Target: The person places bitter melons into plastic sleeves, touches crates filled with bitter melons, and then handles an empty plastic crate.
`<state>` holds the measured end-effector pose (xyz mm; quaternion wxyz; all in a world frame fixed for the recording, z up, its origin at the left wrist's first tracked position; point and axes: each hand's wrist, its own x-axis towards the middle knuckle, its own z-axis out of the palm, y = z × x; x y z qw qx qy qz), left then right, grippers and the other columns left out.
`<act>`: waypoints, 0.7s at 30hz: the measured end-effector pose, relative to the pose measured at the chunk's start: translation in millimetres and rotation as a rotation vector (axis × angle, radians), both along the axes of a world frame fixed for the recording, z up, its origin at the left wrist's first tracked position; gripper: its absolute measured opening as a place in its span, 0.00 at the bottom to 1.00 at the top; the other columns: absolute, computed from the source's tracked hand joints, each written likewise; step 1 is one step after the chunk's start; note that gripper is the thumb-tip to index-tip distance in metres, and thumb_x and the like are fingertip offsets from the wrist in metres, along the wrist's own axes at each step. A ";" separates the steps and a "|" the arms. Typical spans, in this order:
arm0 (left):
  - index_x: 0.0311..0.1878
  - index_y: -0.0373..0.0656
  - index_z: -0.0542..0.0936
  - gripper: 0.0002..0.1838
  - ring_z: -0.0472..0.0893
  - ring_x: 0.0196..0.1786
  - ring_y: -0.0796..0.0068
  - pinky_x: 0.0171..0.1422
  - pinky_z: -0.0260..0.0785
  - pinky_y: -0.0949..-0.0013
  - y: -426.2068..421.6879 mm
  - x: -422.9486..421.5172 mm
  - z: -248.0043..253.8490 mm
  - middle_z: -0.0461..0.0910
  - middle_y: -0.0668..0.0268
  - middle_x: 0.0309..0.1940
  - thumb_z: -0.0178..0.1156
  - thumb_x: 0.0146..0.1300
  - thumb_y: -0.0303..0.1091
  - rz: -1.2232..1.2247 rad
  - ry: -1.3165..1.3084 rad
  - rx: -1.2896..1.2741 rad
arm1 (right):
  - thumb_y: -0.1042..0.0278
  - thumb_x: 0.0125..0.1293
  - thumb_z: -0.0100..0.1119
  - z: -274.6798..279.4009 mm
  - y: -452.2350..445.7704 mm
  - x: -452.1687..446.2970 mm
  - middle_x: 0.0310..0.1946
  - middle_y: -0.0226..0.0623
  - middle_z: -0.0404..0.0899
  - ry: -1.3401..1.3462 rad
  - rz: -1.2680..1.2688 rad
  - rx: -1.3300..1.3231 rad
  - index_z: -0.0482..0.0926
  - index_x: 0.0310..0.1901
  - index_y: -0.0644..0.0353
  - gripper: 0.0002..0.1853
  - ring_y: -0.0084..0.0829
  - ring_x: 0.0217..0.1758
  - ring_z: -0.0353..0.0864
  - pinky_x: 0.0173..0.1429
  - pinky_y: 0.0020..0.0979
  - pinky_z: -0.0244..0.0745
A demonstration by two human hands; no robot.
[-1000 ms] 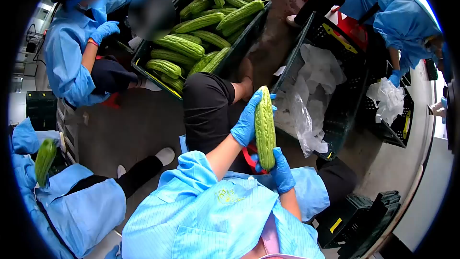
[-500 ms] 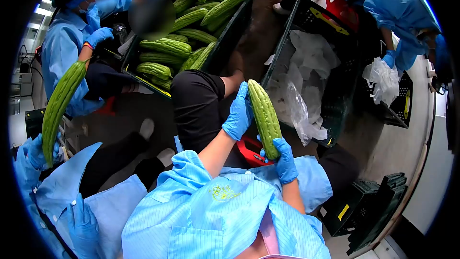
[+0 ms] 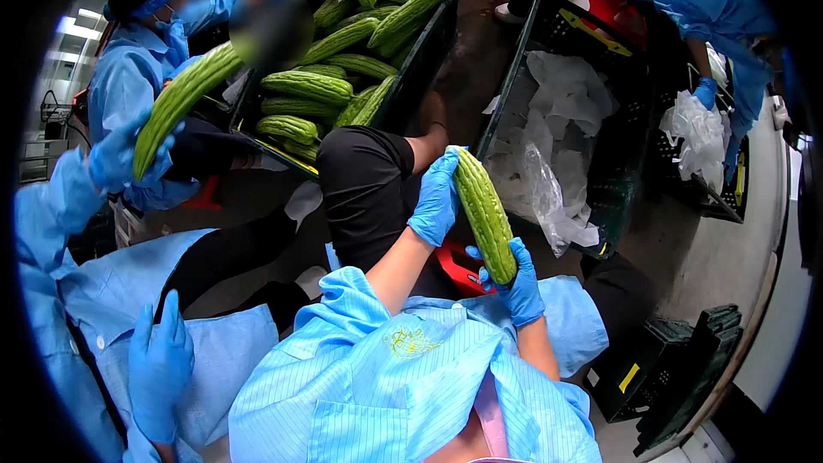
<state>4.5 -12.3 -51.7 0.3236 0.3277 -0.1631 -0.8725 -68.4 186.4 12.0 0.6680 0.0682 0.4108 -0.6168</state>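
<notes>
A green bitter melon (image 3: 485,214) slants across my lap, held between both hands. My left hand (image 3: 435,197), in a blue glove, grips its upper end. Around the lower end are the gloved fingers of my right hand (image 3: 519,286). Behind the melon, part of a red object (image 3: 459,269) shows near my lap. Just beyond my knee stands a dark crate (image 3: 429,43) heaped with bitter melons (image 3: 317,86).
At the right is a dark crate (image 3: 506,90) with crumpled clear plastic bags (image 3: 561,107). A co-worker on the left holds another bitter melon (image 3: 184,103). Another person's gloved hand grips plastic bags (image 3: 693,133) at far right. Folded crates (image 3: 694,369) stand at lower right.
The co-worker on the left has swung their bitter melon up and rightward, toward the full crate. My hands keep the same hold on my melon; the whole view has shifted slightly.
</notes>
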 end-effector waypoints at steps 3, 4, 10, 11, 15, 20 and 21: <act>0.54 0.41 0.77 0.15 0.80 0.44 0.70 0.54 0.73 0.65 4.0 0.3 -9.6 0.80 0.62 0.42 0.54 0.72 0.41 0.044 -0.112 -0.087 | 0.45 0.70 0.52 -11.2 2.2 -0.2 0.49 0.53 0.81 0.260 0.046 0.102 0.72 0.61 0.60 0.28 0.33 0.26 0.82 0.30 0.33 0.81; 0.53 0.41 0.77 0.15 0.80 0.44 0.71 0.54 0.73 0.65 5.2 0.3 -7.6 0.80 0.62 0.42 0.54 0.72 0.41 0.051 -0.153 -0.134 | 0.46 0.69 0.54 -16.7 2.6 3.3 0.48 0.50 0.82 0.354 0.023 0.129 0.72 0.61 0.60 0.28 0.31 0.27 0.82 0.30 0.32 0.81; 0.54 0.46 0.76 0.13 0.79 0.45 0.77 0.50 0.75 0.68 8.4 2.5 9.6 0.79 0.70 0.43 0.57 0.71 0.41 -0.127 -0.176 -0.056 | 0.49 0.68 0.58 -7.9 -1.9 3.6 0.43 0.44 0.83 0.470 0.055 0.159 0.74 0.58 0.62 0.26 0.26 0.27 0.80 0.32 0.28 0.79; 0.55 0.47 0.75 0.14 0.80 0.46 0.76 0.51 0.75 0.66 10.5 2.2 19.8 0.79 0.69 0.44 0.56 0.71 0.40 -0.186 -0.164 -0.062 | 0.49 0.68 0.57 -1.5 -2.4 0.5 0.43 0.44 0.83 0.396 0.039 0.147 0.74 0.58 0.62 0.26 0.25 0.27 0.79 0.32 0.27 0.78; 0.61 0.48 0.70 0.20 0.80 0.52 0.69 0.54 0.76 0.59 30.8 5.2 48.3 0.78 0.66 0.50 0.58 0.69 0.38 -0.465 -0.079 -0.002 | 0.49 0.71 0.54 -1.2 3.0 -8.6 0.41 0.38 0.83 0.326 0.014 0.067 0.74 0.57 0.62 0.24 0.21 0.29 0.78 0.30 0.26 0.76; 0.62 0.44 0.69 0.23 0.80 0.53 0.66 0.57 0.75 0.59 48.4 8.8 36.7 0.77 0.63 0.51 0.61 0.65 0.33 -0.562 -0.038 -0.019 | 0.49 0.70 0.54 1.0 -0.7 -2.9 0.38 0.36 0.83 0.456 -0.030 0.167 0.75 0.56 0.61 0.23 0.23 0.27 0.78 0.31 0.25 0.76; 0.62 0.43 0.69 0.24 0.79 0.52 0.66 0.58 0.74 0.60 49.4 7.7 33.0 0.77 0.62 0.51 0.62 0.63 0.31 -0.521 -0.020 -0.025 | 0.49 0.70 0.54 1.9 -3.5 -0.9 0.38 0.35 0.82 0.481 -0.019 0.170 0.75 0.56 0.61 0.24 0.22 0.27 0.78 0.31 0.25 0.76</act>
